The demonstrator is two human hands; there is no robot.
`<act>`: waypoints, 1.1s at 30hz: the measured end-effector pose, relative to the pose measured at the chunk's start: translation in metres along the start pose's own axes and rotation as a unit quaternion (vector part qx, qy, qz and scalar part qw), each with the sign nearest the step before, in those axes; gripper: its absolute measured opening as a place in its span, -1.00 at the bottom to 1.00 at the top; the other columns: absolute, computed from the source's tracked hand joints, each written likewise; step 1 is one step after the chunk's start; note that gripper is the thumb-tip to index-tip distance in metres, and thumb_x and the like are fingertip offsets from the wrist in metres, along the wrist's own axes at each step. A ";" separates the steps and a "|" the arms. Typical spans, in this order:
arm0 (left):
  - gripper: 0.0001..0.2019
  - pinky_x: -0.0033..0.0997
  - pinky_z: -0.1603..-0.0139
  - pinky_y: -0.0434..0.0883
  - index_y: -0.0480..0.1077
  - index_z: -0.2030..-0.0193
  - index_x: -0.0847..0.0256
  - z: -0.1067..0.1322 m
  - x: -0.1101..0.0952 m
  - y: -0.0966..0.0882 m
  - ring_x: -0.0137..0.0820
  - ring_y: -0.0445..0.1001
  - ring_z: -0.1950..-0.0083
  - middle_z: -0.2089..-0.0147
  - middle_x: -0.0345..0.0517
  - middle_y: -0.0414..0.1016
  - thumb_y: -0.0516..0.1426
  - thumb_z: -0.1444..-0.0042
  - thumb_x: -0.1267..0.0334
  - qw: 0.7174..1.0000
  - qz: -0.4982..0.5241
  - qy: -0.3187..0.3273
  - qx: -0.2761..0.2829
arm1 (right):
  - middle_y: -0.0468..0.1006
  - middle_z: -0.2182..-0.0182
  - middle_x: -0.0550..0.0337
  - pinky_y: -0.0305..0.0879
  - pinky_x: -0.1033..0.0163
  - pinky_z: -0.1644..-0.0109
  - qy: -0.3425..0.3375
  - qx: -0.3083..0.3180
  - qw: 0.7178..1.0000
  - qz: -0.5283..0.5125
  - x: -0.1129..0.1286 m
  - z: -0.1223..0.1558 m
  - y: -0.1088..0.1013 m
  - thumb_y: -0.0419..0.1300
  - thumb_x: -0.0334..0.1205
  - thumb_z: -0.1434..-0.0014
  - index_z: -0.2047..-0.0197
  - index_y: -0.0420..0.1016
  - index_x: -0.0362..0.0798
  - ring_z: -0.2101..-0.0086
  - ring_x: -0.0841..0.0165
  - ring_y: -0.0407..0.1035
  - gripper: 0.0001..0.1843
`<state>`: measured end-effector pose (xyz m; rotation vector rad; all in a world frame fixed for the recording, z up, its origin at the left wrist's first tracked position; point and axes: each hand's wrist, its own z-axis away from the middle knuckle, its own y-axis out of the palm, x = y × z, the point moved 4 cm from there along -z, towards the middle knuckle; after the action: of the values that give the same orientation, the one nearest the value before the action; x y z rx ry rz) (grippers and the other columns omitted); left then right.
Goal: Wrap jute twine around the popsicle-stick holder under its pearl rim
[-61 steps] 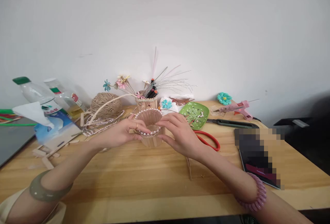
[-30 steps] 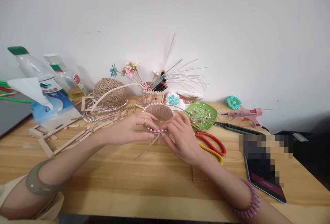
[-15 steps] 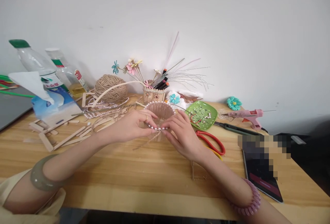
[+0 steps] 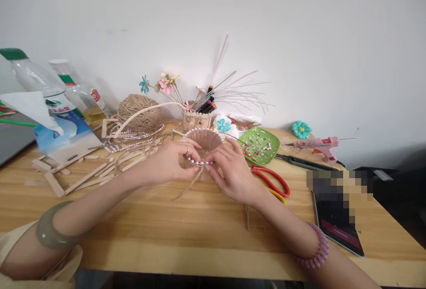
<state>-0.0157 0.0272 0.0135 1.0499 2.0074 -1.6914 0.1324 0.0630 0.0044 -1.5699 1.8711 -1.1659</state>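
A round, light-brown ribbed holder (image 4: 203, 140) stands on the table before me, its mouth facing up. Around its rim runs a string of pearl beads (image 4: 201, 163). My left hand (image 4: 171, 161) pinches the beads at the near left of the rim, thumb below and fingers above. At the near right, my right hand (image 4: 233, 169) has its thumb and fingers closed on the same bead string. Between the two hands a loose end of twine (image 4: 188, 188) hangs down the front. The hands hide part of the holder's sides.
Wooden sticks (image 4: 87, 178), a twine ball (image 4: 140, 111) and a tissue pack (image 4: 66, 136) lie left. Behind stands a decorated pot (image 4: 197, 120). Rightward are a green dish (image 4: 261, 145), red-handled scissors (image 4: 273, 180), a pink glue gun (image 4: 328, 147) and a tablet (image 4: 336, 222).
The whole view has shifted slightly left. My right fingers have moved a little apart from my left along the bead string, and the twine end hangs more steeply.
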 end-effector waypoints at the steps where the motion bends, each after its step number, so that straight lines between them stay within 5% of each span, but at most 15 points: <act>1: -0.94 -0.19 -0.09 0.30 0.48 0.44 0.19 0.000 -0.001 0.000 -0.25 0.42 -0.03 0.16 -0.03 0.52 0.18 0.09 0.29 1.000 -0.003 -0.003 -0.001 | 0.50 0.38 0.18 -0.06 0.02 -0.17 0.001 0.000 1.000 0.001 0.000 0.000 0.000 0.05 -0.32 -0.18 0.30 0.34 -0.09 0.28 0.33 0.32 -0.93; 15: -0.94 -0.25 0.00 0.34 0.45 0.48 0.19 0.000 -0.001 0.003 -0.28 0.44 0.05 0.29 -0.11 0.53 0.15 0.05 0.31 1.000 -0.007 0.013 -0.020 | 0.50 0.35 0.18 -0.11 0.01 -0.21 -0.008 0.026 1.000 -0.012 -0.001 -0.001 -0.001 0.01 -0.30 -0.23 0.27 0.35 -0.07 0.26 0.33 0.32 -0.89; 25: -0.94 -0.33 0.19 0.34 0.40 0.52 0.22 -0.001 -0.003 0.005 -0.39 0.43 0.32 0.42 -0.18 0.46 0.15 0.07 0.36 1.000 -0.003 -0.006 -0.028 | 0.47 0.41 0.17 -0.08 0.02 -0.20 -0.005 0.013 1.000 -0.009 0.000 -0.003 -0.001 0.02 -0.32 -0.17 0.33 0.32 -0.07 0.31 0.32 0.32 -0.92; 28: -0.95 -0.22 0.04 0.30 0.39 0.50 0.22 0.000 -0.003 0.006 -0.38 0.42 0.31 0.42 -0.19 0.47 0.14 0.05 0.34 0.999 -0.041 0.004 -0.036 | 0.47 0.41 0.17 -0.07 0.01 -0.20 0.001 0.015 1.000 -0.006 -0.001 -0.004 -0.001 0.02 -0.32 -0.18 0.32 0.32 -0.07 0.30 0.33 0.33 -0.91; 33: -0.93 0.05 -0.26 -0.07 0.44 0.40 0.16 0.003 -0.004 0.005 -0.27 0.42 0.07 0.24 -0.17 0.52 0.16 0.05 0.25 0.995 -0.102 0.008 0.006 | 0.50 0.30 0.19 -0.29 -0.07 -0.28 -0.008 0.058 0.998 -0.008 -0.001 -0.001 -0.003 0.03 -0.28 -0.23 0.21 0.34 -0.04 0.17 0.31 0.33 -0.90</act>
<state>-0.0099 0.0235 0.0121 0.8915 2.1816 -1.8022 0.1337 0.0637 0.0070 -1.5295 1.7506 -1.2431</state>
